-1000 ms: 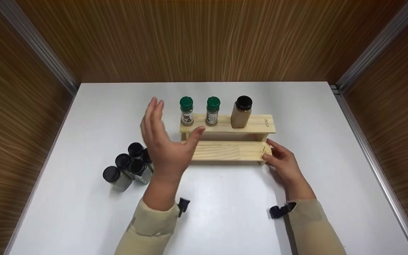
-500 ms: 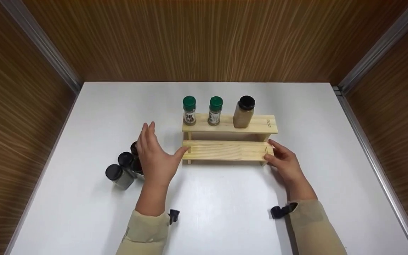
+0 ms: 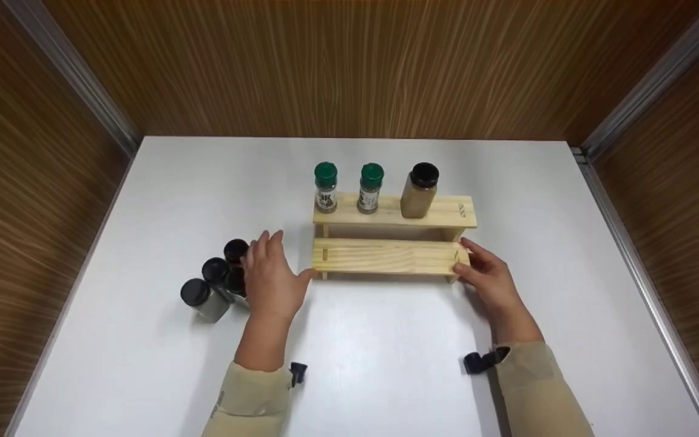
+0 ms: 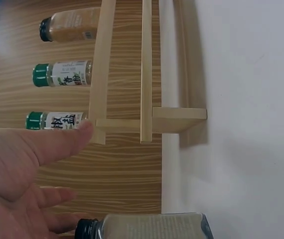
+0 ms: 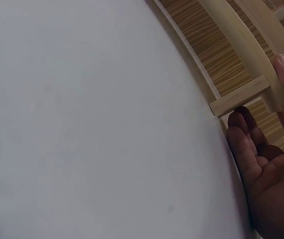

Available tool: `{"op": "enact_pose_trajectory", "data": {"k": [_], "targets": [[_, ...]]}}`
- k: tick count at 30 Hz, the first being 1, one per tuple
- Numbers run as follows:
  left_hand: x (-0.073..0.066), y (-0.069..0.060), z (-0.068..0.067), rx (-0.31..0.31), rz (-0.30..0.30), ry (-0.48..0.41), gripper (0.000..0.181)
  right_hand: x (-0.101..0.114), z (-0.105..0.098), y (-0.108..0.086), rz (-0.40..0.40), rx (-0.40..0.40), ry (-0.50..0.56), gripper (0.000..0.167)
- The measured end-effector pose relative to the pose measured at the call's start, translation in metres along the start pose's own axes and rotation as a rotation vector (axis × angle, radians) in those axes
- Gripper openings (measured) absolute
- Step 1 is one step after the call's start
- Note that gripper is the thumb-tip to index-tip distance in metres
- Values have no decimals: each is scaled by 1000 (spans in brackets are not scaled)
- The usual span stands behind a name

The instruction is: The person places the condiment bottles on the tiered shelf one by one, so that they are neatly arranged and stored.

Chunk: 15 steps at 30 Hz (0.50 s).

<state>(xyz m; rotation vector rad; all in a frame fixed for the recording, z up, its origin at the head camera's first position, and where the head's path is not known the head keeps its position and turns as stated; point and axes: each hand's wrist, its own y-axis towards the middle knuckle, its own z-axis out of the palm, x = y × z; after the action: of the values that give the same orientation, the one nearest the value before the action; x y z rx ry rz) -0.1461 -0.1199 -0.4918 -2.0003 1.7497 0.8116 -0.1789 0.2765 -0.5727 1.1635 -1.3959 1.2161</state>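
A two-step wooden spice rack (image 3: 386, 256) stands mid-table. On its upper step are two green-capped spice bottles (image 3: 326, 197) (image 3: 369, 197) and a taller black-capped jar of brown powder (image 3: 417, 197). My right hand (image 3: 490, 280) holds the lower step's right end, thumb in front and index finger behind; in the right wrist view other fingers (image 5: 244, 144) curl below the wood. Left of the rack, my left hand (image 3: 272, 282) hangs with fingers spread beside several black-capped spice jars (image 3: 209, 303), partly hiding them. A jar (image 4: 154, 226) lies just beyond its fingers in the left wrist view.
The rack and jars stand on a white table (image 3: 374, 376). Wood-grain panels (image 3: 349, 67) wall it in at the back and both sides, with metal strips (image 3: 647, 291) along the side edges.
My left hand has come down and slightly left from in front of the rack to beside the black-capped jars. My right hand stays at the rack's right end.
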Motion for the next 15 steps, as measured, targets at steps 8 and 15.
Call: {"op": "enact_pose_trajectory", "data": {"k": [8,15], "targets": [[-2,1,4,4,29,-181,87,1,0,1,-15,8,-3,63],[9,1,21,-158,20,-338,110,1,-1,1,-3,2,-15,65]]}}
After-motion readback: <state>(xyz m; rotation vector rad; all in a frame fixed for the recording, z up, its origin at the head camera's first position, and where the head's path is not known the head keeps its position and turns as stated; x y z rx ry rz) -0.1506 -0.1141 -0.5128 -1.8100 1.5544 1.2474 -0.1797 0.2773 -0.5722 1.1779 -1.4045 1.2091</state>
